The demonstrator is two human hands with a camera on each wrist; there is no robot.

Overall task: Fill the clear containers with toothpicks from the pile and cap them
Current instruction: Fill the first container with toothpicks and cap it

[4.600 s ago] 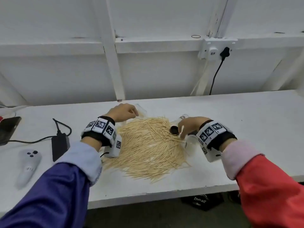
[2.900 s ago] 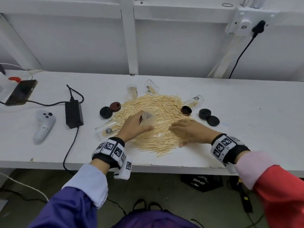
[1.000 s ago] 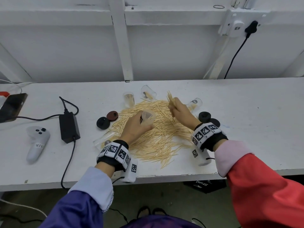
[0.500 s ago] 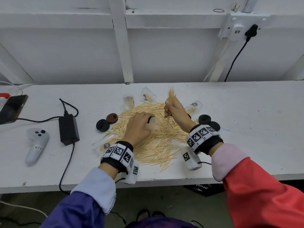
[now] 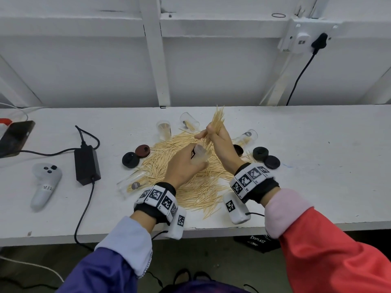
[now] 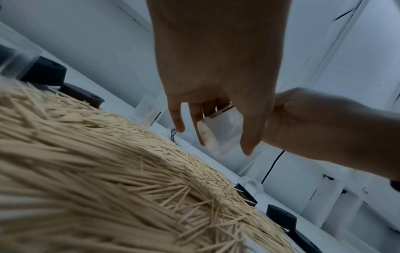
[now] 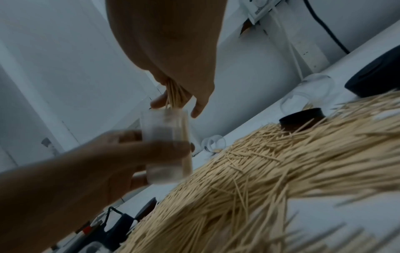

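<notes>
Clear container (image 5: pixel 200 155) held upright over the middle of the toothpick pile (image 5: pixel 190 182), gripped by the left hand (image 5: pixel 184 166); bundle of toothpicks (image 5: pixel 215 125) pinched in the right hand (image 5: pixel 220 142), lower tips just entering the mouth. Could fan out and spill back over the rim, judging by the splayed upper ends, or jam crosswise if released at a tilt. Compared with half a second earlier: bundle lowered from beside the container into its opening, container raised clear of the left palm. Caps (image 5: pixel 260 152) lying right of the pile, unused.
</notes>
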